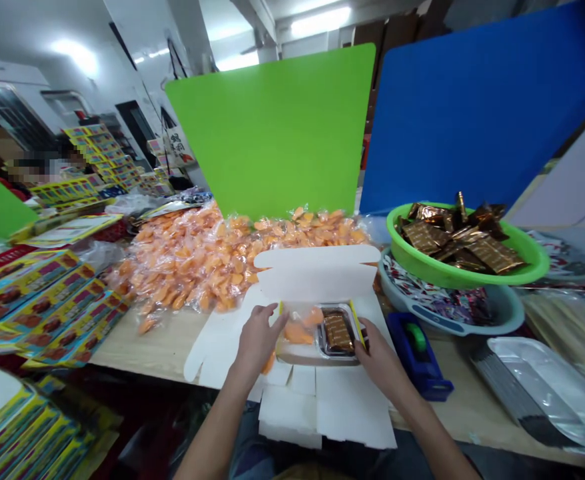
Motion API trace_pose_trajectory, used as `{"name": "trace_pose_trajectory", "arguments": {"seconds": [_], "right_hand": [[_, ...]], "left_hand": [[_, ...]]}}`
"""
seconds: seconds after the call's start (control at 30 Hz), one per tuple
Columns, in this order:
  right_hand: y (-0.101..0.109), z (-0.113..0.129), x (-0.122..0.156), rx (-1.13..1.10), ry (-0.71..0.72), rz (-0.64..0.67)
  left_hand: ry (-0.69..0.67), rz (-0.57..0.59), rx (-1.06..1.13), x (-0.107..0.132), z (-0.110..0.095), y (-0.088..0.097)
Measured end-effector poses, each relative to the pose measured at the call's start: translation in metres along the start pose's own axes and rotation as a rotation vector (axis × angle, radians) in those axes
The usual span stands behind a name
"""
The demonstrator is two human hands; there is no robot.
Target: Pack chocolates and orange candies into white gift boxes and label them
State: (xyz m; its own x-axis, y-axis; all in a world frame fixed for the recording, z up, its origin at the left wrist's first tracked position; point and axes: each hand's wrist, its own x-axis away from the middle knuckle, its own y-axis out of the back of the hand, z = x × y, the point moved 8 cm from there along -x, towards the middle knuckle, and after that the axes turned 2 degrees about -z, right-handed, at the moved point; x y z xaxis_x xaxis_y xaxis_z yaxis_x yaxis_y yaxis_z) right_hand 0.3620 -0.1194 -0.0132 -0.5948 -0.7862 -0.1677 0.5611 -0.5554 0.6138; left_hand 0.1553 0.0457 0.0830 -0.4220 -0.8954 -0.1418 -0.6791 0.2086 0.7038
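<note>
A white cardboard box [317, 267] lies unfolded flat on the wooden table in front of me. On it sits a clear plastic tray [317, 333] holding orange packets and a brown foil packet [337, 331]. My left hand [257, 340] grips the tray's left end and a box side flap, fingers curled. At the tray's right end, my right hand [380, 360] is closed on the tray and the yellow-edged flap there.
A heap of orange packets [212, 260] lies behind the box. A green bowl [467, 270] of brown foil packets sits on a grey basin at right. Blue tape dispenser [417, 350] beside my right hand. Stacked clear trays [542, 393] far right. Yellow boxes [37, 300] left. Green and blue boards behind.
</note>
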Motion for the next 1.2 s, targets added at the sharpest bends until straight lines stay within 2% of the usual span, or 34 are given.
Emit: {"name": "trace_pose_trajectory", "arguments": {"seconds": [0.13,0.23,0.33,0.4,0.43,0.5,0.57,0.6,0.63,0.67,0.77,0.8,0.83,0.9,0.93,0.97,1.03,1.1,1.13,1.2], "right_hand": [[0.000,-0.003,-0.001,0.003,-0.003,-0.023],[-0.002,-0.005,-0.001,0.019,-0.021,-0.003],[-0.002,-0.004,0.001,0.021,-0.036,0.009],[0.001,-0.002,0.002,0.003,-0.045,0.019],[0.006,-0.001,0.002,-0.010,-0.047,0.009],[0.021,0.004,-0.002,-0.040,-0.043,-0.063],[0.045,0.009,-0.012,-0.068,-0.042,-0.192],[0.056,0.012,-0.020,-0.079,-0.045,-0.254],[0.067,0.014,-0.029,-0.084,-0.049,-0.307],[0.075,0.017,-0.039,-0.086,-0.050,-0.344],[0.086,0.023,-0.071,-0.077,-0.041,-0.342],[0.086,0.024,-0.078,-0.072,-0.034,-0.322],[0.086,0.025,-0.083,-0.061,-0.029,-0.318],[0.089,0.023,-0.082,-0.024,-0.019,-0.363],[0.091,0.023,-0.078,-0.002,-0.011,-0.399],[0.092,0.022,-0.073,0.015,-0.005,-0.433],[0.091,0.021,-0.064,-0.006,0.008,-0.449],[0.087,0.020,-0.063,-0.085,0.005,-0.430],[0.084,0.019,-0.065,-0.132,-0.005,-0.416],[0.078,0.018,-0.072,-0.207,-0.017,-0.363]], "left_hand": [[-0.076,-0.098,0.239,-0.004,-0.026,-0.002],[-0.077,-0.172,0.413,-0.017,-0.044,-0.014],[-0.199,-0.129,0.409,-0.023,-0.066,-0.030],[-0.306,-0.143,0.376,-0.019,-0.072,-0.028],[-0.341,-0.192,0.369,-0.015,-0.070,-0.021],[-0.343,-0.397,0.391,-0.008,-0.052,0.003],[-0.247,-0.644,0.472,-0.003,-0.022,0.027],[-0.173,-0.730,0.532,-0.003,-0.004,0.034],[-0.097,-0.765,0.597,-0.006,0.011,0.035],[-0.032,-0.743,0.658,-0.012,0.023,0.032],[0.066,-0.513,0.761,-0.033,0.038,0.012],[0.074,-0.468,0.765,-0.035,0.040,0.009],[0.067,-0.471,0.751,-0.033,0.042,0.011],[-0.034,-0.555,0.647,-0.017,0.041,0.025],[-0.149,-0.558,0.551,-0.006,0.035,0.031],[-0.296,-0.502,0.432,0.006,0.024,0.032],[-0.592,-0.175,0.172,0.030,-0.002,0.009],[-0.739,0.153,-0.008,0.053,-0.013,-0.021],[-0.750,0.244,-0.047,0.059,-0.015,-0.031],[-0.687,0.288,-0.023,0.058,-0.020,-0.037]]}}
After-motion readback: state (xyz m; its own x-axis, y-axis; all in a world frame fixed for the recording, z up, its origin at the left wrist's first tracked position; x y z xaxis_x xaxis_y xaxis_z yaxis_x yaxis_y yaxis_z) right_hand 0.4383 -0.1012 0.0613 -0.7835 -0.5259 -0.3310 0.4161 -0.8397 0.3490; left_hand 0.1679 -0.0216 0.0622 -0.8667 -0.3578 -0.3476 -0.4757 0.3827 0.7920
